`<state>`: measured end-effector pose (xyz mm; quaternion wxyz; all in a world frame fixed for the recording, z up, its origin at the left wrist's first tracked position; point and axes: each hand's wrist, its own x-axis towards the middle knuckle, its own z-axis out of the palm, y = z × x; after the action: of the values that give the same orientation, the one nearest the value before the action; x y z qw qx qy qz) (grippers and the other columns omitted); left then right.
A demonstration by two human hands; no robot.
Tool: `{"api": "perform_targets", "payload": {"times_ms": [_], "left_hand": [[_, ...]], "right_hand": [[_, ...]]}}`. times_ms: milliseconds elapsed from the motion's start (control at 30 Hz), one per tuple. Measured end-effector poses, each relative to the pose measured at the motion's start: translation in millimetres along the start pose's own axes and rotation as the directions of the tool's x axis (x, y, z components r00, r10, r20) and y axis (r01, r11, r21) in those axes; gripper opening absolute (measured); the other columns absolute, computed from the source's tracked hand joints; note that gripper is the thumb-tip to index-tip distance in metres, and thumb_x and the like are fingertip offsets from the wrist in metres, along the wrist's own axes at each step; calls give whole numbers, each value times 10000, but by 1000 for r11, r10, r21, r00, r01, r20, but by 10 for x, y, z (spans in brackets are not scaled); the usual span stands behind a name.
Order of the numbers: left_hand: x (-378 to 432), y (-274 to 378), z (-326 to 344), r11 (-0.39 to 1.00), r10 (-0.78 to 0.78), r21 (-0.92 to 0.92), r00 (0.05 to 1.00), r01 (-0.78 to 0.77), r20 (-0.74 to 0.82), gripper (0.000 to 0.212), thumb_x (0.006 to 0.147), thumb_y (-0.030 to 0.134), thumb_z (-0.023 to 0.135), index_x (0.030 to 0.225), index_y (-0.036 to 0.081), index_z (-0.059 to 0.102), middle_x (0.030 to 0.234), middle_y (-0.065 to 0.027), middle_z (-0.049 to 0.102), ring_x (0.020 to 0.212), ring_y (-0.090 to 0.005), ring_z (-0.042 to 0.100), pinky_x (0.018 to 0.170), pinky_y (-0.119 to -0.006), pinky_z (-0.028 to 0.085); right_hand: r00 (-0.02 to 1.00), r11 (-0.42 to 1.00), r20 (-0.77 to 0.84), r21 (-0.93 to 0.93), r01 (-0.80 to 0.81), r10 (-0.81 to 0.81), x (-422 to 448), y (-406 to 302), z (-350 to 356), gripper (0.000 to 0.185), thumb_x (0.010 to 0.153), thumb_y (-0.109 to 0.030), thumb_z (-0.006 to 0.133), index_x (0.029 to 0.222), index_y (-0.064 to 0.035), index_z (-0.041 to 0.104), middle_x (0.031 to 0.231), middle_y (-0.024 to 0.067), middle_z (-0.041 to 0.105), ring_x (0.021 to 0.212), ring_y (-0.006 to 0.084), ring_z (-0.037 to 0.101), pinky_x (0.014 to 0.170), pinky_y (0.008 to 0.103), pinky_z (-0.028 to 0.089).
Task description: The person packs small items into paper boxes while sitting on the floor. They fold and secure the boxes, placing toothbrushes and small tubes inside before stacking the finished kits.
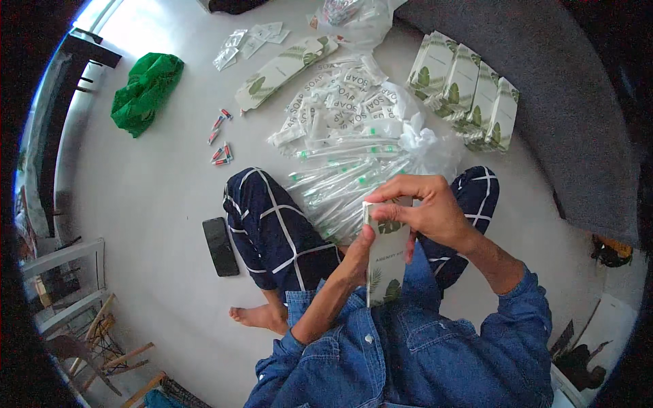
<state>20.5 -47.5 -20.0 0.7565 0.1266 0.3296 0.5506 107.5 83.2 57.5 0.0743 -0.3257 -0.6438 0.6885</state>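
Observation:
A white amenity kit carton [386, 273] with green leaf prints stands lengthwise before my chest, its top end away from me. My left hand [359, 257] grips the carton around its sides, with fingertips showing past the right edge. At the top end, my right hand [428, 206] pinches the carton between thumb and fingers. What the carton holds inside is hidden. Just beyond my hands lies a heap of clear-wrapped toothbrushes [352, 178] with green parts. Behind them is a pile of white soap packets [347, 99].
Flattened cartons [285, 71] lie beyond the soap; stacked cartons [461, 86] are at the far right beside a grey mat [551, 102]. Small toothpaste tubes [220, 137], clear sachets [250, 41], a green plastic bag [148, 94] and a black phone [220, 247] lie left. A clear bag [352, 23] is farthest away.

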Motion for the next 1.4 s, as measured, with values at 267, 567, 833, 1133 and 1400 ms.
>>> {"api": "perform_targets", "payload": {"times_ms": [267,567,833,1133,1400], "left_hand": [[84,-10,-119,979,87,-200,976,-47,199,980,627,849,399,1099,-4,507,863,-79,577,741,-174,581,674,-295,467],[155,104,-120,981,84,-190,971,-41,226,972,649,826,409,1121,-20,486,875,-91,586,759,-185,595,686,-295,487],[174,145,-103,986,91,-158,976,-60,198,1005,626,853,371,1106,-23,484,835,-106,588,723,-194,601,650,-307,503],[162,283,-106,973,128,-222,947,-62,295,1001,644,860,319,1087,-20,500,832,-97,605,707,-178,610,624,-272,501],[188,199,-80,979,89,-202,969,-42,230,1017,628,875,310,1084,-12,506,833,-98,604,696,-181,604,635,-289,502]], "right_hand": [[984,993,135,26,116,-119,108,117,-149,216,826,-119,643,1029,-48,666,942,65,658,780,85,606,575,204,488],[994,997,-98,-63,50,-56,97,61,-88,197,848,-175,633,992,-50,681,768,40,671,611,41,560,511,203,462],[999,988,10,-148,42,-41,128,-70,-165,259,883,-230,582,1042,-41,657,901,57,672,812,85,591,735,238,470],[994,975,-59,200,98,-88,129,-141,-425,290,885,-204,561,1097,-14,614,1035,104,647,950,166,610,873,295,459],[958,894,35,-351,278,-284,124,-164,-348,154,717,-49,723,857,-4,678,892,84,668,876,164,629,825,285,484]]}}
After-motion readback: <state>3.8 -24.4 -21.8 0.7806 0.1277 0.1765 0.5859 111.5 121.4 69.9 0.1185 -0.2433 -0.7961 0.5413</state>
